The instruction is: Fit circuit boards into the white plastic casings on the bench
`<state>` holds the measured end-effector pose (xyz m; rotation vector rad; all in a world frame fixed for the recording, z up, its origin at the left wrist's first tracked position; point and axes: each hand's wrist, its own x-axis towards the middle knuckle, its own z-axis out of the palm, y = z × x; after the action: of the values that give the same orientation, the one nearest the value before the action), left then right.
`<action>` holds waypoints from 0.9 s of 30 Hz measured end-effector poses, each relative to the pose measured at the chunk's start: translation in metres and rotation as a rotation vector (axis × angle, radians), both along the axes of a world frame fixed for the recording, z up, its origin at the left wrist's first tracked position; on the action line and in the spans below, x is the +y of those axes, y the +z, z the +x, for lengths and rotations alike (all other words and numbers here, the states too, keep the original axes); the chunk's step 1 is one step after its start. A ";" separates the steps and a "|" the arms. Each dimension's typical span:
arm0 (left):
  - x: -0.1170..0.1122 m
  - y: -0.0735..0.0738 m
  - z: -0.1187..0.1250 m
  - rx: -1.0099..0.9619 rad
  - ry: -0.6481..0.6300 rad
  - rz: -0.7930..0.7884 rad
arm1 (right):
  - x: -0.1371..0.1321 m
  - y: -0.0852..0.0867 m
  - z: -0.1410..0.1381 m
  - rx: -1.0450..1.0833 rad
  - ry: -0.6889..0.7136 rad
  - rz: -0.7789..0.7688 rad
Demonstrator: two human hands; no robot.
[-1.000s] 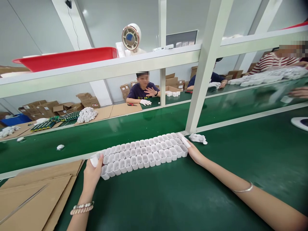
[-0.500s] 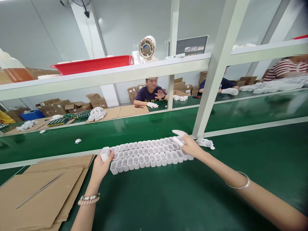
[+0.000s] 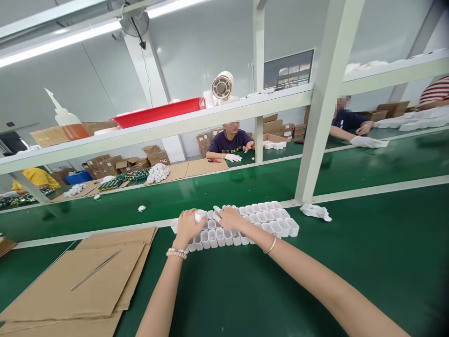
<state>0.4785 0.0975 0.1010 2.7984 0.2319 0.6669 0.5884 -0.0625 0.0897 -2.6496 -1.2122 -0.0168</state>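
Note:
Rows of small white plastic cups (image 3: 266,220) stand packed together on the green belt (image 3: 266,290). My left hand (image 3: 187,224) rests over the left end of the rows, fingers curled round one white cup (image 3: 200,215). My right hand (image 3: 229,217) lies just beside it on the cups, fingers bent down onto them, with white fingertip covers showing. The two hands nearly touch. A bead bracelet sits on my left wrist and a thin bangle on my right.
Flat cardboard sheets (image 3: 80,281) with a thin metal strip lie at the left. A crumpled white glove (image 3: 315,211) lies by the white frame post (image 3: 317,121). A red tray (image 3: 157,112) sits on the shelf. Other people work across the far belt, beside cardboard boxes.
My right hand came from the right end of the rows across to the left end, beside my left hand. The left hand brought its cup onto the rows. The view shifted left.

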 end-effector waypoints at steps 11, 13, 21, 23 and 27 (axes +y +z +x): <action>0.001 -0.026 0.021 0.163 0.056 0.009 | -0.001 -0.012 0.002 -0.062 0.008 -0.021; 0.000 -0.026 0.021 0.169 0.056 0.019 | -0.001 -0.012 0.002 -0.061 0.009 -0.024; -0.004 -0.024 0.016 0.194 0.060 0.022 | -0.001 -0.015 0.001 -0.047 0.009 -0.016; -0.005 -0.024 0.015 0.195 0.059 0.012 | -0.001 -0.016 0.000 -0.035 0.008 -0.013; -0.005 -0.023 0.016 0.195 0.064 -0.033 | 0.000 -0.012 -0.001 0.006 0.011 0.012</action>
<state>0.4945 0.0923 0.0781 2.8344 0.3678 0.3991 0.5870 -0.0626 0.0780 -2.6305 -1.2208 -0.0147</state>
